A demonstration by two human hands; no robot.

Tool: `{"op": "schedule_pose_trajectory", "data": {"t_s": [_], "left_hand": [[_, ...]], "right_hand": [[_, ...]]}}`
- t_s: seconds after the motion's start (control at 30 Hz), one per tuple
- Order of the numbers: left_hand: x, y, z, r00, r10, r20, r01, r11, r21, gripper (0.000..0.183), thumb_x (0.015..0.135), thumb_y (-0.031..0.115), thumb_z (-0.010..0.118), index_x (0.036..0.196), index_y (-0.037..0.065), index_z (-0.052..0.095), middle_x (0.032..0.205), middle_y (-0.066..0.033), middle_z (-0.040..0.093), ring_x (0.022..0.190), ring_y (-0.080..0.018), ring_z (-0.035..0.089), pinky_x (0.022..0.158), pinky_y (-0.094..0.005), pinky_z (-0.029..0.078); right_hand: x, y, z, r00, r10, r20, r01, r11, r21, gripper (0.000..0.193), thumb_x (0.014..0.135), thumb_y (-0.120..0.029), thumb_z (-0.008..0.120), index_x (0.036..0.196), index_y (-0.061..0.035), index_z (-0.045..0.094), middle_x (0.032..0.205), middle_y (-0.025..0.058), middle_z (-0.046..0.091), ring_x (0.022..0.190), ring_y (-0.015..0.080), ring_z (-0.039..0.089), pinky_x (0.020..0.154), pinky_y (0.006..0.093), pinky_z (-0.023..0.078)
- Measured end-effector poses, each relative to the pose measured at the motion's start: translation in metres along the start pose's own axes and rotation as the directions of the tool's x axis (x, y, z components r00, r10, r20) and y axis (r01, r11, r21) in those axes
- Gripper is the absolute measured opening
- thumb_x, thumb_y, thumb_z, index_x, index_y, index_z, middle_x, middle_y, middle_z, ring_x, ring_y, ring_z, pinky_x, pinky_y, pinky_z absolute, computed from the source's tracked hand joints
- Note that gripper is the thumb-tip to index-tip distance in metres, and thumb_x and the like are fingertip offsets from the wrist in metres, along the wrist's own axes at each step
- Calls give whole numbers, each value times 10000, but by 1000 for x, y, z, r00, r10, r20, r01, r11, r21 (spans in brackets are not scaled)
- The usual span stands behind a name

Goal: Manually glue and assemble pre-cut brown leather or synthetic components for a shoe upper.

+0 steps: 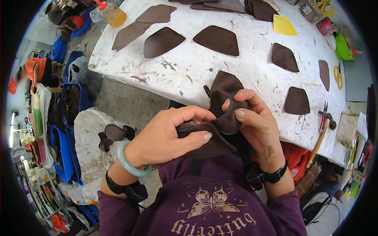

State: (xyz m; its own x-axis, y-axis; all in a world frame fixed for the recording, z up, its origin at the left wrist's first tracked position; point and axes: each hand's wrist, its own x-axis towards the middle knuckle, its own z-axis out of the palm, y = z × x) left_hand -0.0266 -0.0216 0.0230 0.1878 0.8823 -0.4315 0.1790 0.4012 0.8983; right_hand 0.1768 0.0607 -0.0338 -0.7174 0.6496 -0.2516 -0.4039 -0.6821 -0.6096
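A dark brown leather piece (pixel 225 87) with a curved, stitched seam is bent between my two hands, just off the table's near edge. My right hand (pixel 258 120) pinches its seamed edge between thumb and fingers. My left hand (pixel 171 131) is closed on the lower brown flap (pixel 206 143), thumb on top and fingers tucked behind. Whether flap and upper part are one joined piece I cannot tell. Flat brown leather panels (pixel 216 39) lie on the table beyond my hands, and another panel (pixel 297 100) lies to the right.
The white, stained table (pixel 138 72) spreads ahead. On its right are pliers (pixel 323 114), a wooden-handled tool (pixel 318 143), yellow scissors (pixel 338 76) and a green bowl (pixel 343 47). A glue bottle (pixel 112 15) stands far left. Brown scraps (pixel 114 133) rest on a covered stool (pixel 88 126).
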Motion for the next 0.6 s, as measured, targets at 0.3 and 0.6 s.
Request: {"op": "schedule_pose_trajectory", "data": {"t_s": [0.3, 0.6], "left_hand": [[0, 1, 1, 999, 42, -21, -41, 999, 32, 250, 827, 92, 652, 1042, -4, 569, 874, -2, 593, 812, -44, 520, 724, -202, 423], [1, 1, 3, 999, 27, -21, -27, 1000, 13, 243, 821, 87, 651, 1033, 3, 568, 868, 7, 587, 802, -38, 511, 711, -197, 416]], "right_hand": [[-1, 2, 0, 999, -12, 30, 12, 1000, -8, 265, 827, 19, 591, 1074, -64, 546, 1053, 140, 616, 982, 195, 604, 887, 314, 477], [0, 2, -1, 1000, 14, 6, -14, 999, 29, 264, 831, 13, 587, 1080, -63, 543, 1059, 149, 610, 986, 199, 605, 893, 316, 485]]}}
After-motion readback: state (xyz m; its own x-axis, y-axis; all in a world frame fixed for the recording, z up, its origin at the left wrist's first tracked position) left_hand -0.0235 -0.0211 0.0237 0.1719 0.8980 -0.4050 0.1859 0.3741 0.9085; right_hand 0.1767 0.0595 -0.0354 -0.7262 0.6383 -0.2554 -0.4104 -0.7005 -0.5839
